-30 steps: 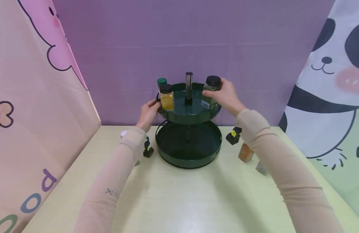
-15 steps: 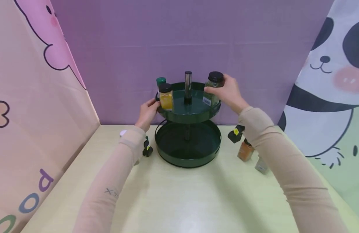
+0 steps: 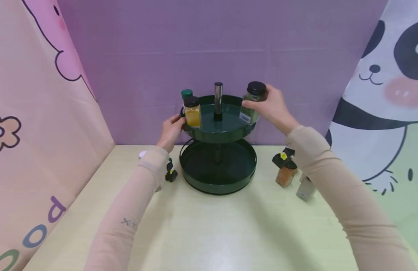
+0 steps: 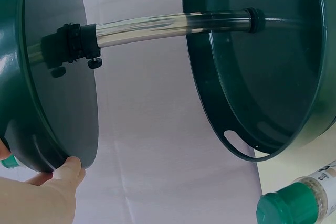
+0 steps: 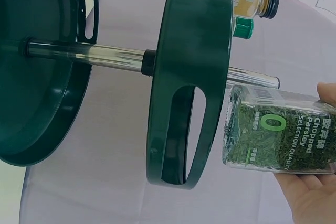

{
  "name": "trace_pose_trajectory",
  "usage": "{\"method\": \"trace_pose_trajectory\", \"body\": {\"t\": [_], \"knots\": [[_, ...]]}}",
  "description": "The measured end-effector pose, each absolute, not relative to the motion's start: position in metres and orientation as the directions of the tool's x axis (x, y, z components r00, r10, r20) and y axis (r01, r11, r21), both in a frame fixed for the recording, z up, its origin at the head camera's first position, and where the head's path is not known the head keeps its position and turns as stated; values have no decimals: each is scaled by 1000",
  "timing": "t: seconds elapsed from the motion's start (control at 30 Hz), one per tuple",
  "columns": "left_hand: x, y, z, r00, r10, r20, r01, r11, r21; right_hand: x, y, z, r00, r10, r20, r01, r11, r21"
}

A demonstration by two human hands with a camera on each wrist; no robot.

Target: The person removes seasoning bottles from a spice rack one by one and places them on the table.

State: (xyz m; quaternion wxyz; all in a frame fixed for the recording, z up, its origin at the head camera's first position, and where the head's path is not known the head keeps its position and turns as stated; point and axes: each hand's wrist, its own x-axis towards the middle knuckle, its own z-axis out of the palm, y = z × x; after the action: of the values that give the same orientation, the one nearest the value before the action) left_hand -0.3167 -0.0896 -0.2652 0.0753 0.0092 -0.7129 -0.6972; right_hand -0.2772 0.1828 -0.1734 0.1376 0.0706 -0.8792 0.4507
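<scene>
My right hand (image 3: 276, 111) grips a square glass jar of chopped parsley (image 5: 283, 135) with a black lid. The jar is tilted, its base close to the right rim of the upper tray (image 3: 226, 137) of a dark green two-tier turntable. At the left of that tray, my left hand (image 3: 170, 133) holds the rim, a digit at its underside in the left wrist view (image 4: 68, 174). A black-lidded jar of yellow spice (image 3: 193, 117) stands on the upper tray by the left fingers, and a green-capped bottle (image 3: 186, 94) is partly hidden behind it.
The lower tray (image 3: 219, 189) sits below, joined by a chrome post (image 4: 142, 30). On the table, right, stand an orange spice jar (image 3: 285, 177) and a greyish jar (image 3: 305, 190) partly behind the sleeve. A green-capped shaker (image 4: 294, 205) is at the left. A purple backdrop (image 3: 154, 75) rises behind.
My right hand has moved right and slightly up with the parsley jar, from over the upper tray toward its right rim. The left hand stays at the tray's left rim.
</scene>
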Motion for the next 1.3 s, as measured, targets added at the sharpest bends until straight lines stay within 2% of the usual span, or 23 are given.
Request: {"method": "trace_pose_trajectory", "body": {"t": [0.43, 1.3], "knots": [[-314, -89, -262, -990, -119, 82, 78, 35, 996, -268, 201, -181, -947, 5, 322, -257, 590, -766], [-316, -87, -264, -988, -118, 95, 91, 38, 995, -247, 239, -200, -962, 41, 271, -190, 611, -768]]}}
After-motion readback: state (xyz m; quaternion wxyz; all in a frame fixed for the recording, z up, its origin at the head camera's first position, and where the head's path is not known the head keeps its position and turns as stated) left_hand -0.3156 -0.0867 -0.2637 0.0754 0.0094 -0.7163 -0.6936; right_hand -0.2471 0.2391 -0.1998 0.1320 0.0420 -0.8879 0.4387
